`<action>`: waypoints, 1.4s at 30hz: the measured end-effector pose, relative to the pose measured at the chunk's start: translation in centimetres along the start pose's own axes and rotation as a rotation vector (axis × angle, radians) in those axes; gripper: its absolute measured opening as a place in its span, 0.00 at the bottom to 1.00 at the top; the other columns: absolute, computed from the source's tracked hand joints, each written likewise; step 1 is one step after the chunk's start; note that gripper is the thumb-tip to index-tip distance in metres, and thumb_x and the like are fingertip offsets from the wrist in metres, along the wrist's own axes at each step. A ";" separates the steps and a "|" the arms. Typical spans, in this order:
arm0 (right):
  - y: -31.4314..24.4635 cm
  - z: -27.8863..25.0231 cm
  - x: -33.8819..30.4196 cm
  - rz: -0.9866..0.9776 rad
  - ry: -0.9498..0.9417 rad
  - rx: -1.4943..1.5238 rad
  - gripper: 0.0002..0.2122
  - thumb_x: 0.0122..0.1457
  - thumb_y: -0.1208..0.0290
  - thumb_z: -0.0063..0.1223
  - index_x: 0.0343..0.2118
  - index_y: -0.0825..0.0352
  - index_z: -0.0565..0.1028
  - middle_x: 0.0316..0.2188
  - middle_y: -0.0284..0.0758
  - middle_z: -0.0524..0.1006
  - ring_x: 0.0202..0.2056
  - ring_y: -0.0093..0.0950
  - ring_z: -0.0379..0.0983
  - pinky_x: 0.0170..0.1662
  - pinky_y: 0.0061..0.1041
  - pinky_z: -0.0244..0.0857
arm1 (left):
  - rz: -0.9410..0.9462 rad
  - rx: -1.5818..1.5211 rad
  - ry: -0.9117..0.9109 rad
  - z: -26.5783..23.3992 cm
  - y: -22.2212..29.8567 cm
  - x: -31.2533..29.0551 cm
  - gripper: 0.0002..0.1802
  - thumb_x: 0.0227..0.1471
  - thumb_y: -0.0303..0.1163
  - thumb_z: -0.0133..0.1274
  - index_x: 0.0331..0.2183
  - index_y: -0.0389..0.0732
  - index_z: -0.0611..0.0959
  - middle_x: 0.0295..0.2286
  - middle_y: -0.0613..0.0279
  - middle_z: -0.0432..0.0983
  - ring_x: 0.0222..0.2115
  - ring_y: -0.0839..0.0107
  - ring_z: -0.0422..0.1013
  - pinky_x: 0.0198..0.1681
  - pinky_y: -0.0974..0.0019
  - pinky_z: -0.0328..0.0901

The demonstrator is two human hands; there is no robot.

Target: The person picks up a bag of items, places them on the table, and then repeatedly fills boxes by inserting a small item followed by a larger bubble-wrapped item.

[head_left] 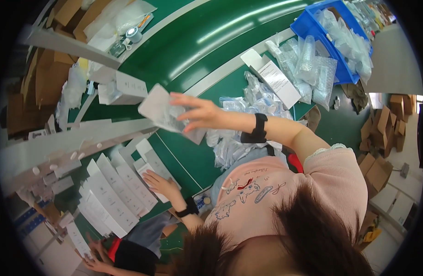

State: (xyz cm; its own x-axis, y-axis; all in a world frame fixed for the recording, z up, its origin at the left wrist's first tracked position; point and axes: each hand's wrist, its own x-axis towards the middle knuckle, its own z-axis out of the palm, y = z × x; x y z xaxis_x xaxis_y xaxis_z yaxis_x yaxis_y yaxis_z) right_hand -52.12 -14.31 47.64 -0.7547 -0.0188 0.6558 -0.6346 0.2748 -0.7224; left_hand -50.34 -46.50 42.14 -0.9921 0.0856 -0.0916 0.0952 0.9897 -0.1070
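My right hand (pixel 200 112), with a black band on its wrist, is raised over the green table. Its fingers are closed around a pale, translucent plastic-wrapped thing (pixel 161 108) that is blurred; its exact kind cannot be made out. Lower down on the left, my left hand (pixel 163 185) grips a narrow white box (pixel 147 169), fingers laid across its side and thumb hidden. A white flap (pixel 144 147) stands up beside that box. Next to it a row of white boxes (pixel 112 193) leans together.
Clear plastic bags (pixel 262 99) heap on the table near my right forearm, with an open white box (pixel 275 80) among bubble-wrapped items (pixel 308 64). A blue crate (pixel 310 25) holds more. A pale metal post (pixel 82 138) crosses the left. Another person's hands (pixel 96 257) touch a white box at lower left.
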 end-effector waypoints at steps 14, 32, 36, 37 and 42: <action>12.7 -11.9 8.8 -0.119 0.343 -0.688 0.20 0.36 0.71 0.62 0.38 0.61 0.72 0.49 0.36 0.63 0.53 0.39 0.56 0.52 0.34 0.56 | 0.116 -1.008 -0.358 -1.6 5.9 1.3 0.47 0.35 0.32 0.60 0.54 0.37 0.53 0.49 0.43 0.57 0.51 0.54 0.53 0.53 0.59 0.49; 2.3 -36.2 -15.8 1.390 0.407 -1.197 0.33 0.39 0.61 0.56 0.50 0.70 0.59 0.41 0.51 0.70 0.45 0.46 0.65 0.46 0.34 0.60 | 0.543 -1.023 -0.022 -9.4 12.8 4.3 0.45 0.28 0.27 0.65 0.47 0.43 0.56 0.48 0.51 0.55 0.48 0.62 0.57 0.50 0.62 0.54; -2.0 -31.2 -9.5 0.710 0.461 -1.213 0.39 0.36 0.72 0.57 0.54 0.67 0.51 0.48 0.48 0.63 0.51 0.41 0.59 0.53 0.31 0.53 | 0.463 -1.310 0.007 -8.0 13.4 3.4 0.45 0.28 0.25 0.65 0.45 0.44 0.55 0.48 0.50 0.54 0.48 0.61 0.56 0.51 0.62 0.52; -3.8 -29.3 -7.1 0.591 0.538 -1.041 0.40 0.36 0.74 0.56 0.55 0.66 0.50 0.51 0.46 0.59 0.51 0.39 0.57 0.54 0.31 0.50 | 0.444 -1.304 0.022 -7.7 13.6 3.2 0.45 0.28 0.25 0.65 0.45 0.44 0.55 0.48 0.50 0.54 0.48 0.61 0.56 0.51 0.62 0.52; -9.9 -14.2 2.0 0.317 0.813 0.199 0.40 0.41 0.77 0.56 0.57 0.59 0.45 0.53 0.38 0.53 0.51 0.34 0.56 0.51 0.32 0.55 | 0.490 -1.443 0.149 -7.1 14.5 2.3 0.43 0.27 0.27 0.66 0.40 0.44 0.53 0.50 0.44 0.51 0.49 0.57 0.55 0.50 0.60 0.53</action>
State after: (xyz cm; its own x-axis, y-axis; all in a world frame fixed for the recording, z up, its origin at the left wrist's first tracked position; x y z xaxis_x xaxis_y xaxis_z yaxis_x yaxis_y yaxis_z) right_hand -44.96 -3.41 59.26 -0.5962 0.7376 0.3171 -0.4908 -0.0222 -0.8710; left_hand -51.81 -31.09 47.40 -0.8950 0.3500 0.2765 0.3350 0.1181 0.9348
